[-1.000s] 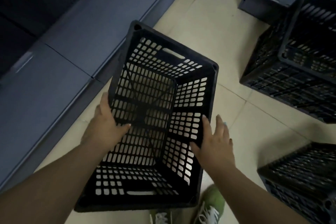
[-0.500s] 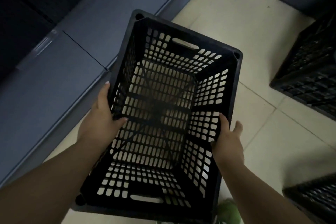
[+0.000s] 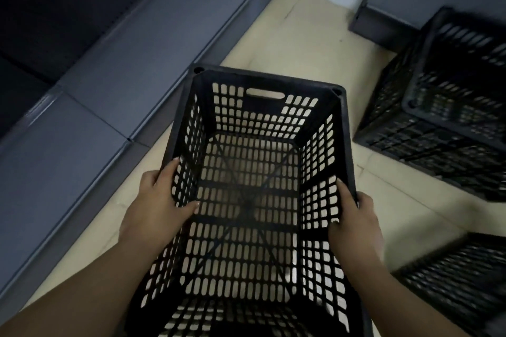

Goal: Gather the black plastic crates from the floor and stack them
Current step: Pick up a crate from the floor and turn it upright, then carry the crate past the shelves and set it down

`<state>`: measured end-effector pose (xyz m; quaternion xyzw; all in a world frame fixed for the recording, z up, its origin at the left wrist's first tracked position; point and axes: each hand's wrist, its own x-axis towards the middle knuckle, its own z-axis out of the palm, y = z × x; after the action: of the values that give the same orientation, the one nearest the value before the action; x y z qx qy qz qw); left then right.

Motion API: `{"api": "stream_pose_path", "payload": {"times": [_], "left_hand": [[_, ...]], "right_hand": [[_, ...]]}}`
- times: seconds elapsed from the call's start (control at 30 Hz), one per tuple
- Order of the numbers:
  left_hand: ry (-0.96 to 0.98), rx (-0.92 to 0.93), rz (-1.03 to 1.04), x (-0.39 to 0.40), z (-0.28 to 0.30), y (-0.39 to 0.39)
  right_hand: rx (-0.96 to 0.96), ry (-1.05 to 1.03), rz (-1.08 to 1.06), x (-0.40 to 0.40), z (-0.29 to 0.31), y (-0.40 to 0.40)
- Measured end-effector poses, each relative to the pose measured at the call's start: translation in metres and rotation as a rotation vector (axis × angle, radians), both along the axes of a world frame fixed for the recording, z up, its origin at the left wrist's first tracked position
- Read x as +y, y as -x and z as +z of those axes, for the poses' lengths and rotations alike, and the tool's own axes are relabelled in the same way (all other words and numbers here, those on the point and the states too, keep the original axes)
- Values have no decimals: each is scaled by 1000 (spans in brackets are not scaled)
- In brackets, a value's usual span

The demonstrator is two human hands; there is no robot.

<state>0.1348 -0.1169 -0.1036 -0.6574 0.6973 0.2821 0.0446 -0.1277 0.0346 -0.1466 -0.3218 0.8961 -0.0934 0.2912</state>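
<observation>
Crate in hand: black plastic crate [image 3: 254,200] held open side up between both hands, above the tiled floor [image 3: 287,44]; tiles show through its slotted base.
Left hand: left hand [image 3: 158,208] clamped on the crate's left long rim; thumb hooked over inside the wall, the other fingers [image 3: 171,169] lying close together along the outside.
Right hand: right hand [image 3: 353,221] closed on the right long rim, thumb inside against the lattice, fingers wrapped round outside and mostly out of sight.
Beyond the right fingers: stacked crates [image 3: 449,107] stand on the floor well apart from the held one; one crate seems nested in another, and this looks like the stack to join.
Near the right wrist: a further crate [image 3: 460,284] lies on the floor, apparently not yet gathered.
Beyond the left fingers: grey cabinet fronts [image 3: 95,107] run beside the floor.
Progress: judged partway. One crate lifted but not placed; at least one more left on the floor.
Hard to make out: the right-side crates are blurred and cut by the frame edge, so their count is uncertain. The held crate's near end is cropped. Dim light hides detail in the dark upper left.
</observation>
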Motion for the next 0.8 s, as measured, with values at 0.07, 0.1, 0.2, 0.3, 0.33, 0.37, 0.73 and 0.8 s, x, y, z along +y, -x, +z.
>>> {"api": "stream_pose_path", "payload": {"times": [0.07, 0.1, 0.2, 0.3, 0.33, 0.37, 0.73, 0.8], "left_hand": [[6, 23, -1, 7, 22, 18], [9, 34, -5, 10, 34, 27], [24, 79, -37, 14, 76, 57], [44, 104, -82, 13, 125, 92], [54, 110, -95, 11, 141, 104], [68, 111, -108, 11, 155, 114], [164, 180, -207, 20, 325, 217], [174, 206, -220, 21, 346, 232]], "right_hand": [[-2, 23, -8, 9, 26, 17], [-1, 30, -13, 13, 40, 25], [13, 45, -52, 27, 85, 51], [33, 85, -114, 39, 132, 78], [48, 103, -127, 42, 147, 87], [65, 112, -134, 45, 159, 94], [135, 212, -234, 76, 318, 183], [139, 253, -258, 80, 341, 197]]}}
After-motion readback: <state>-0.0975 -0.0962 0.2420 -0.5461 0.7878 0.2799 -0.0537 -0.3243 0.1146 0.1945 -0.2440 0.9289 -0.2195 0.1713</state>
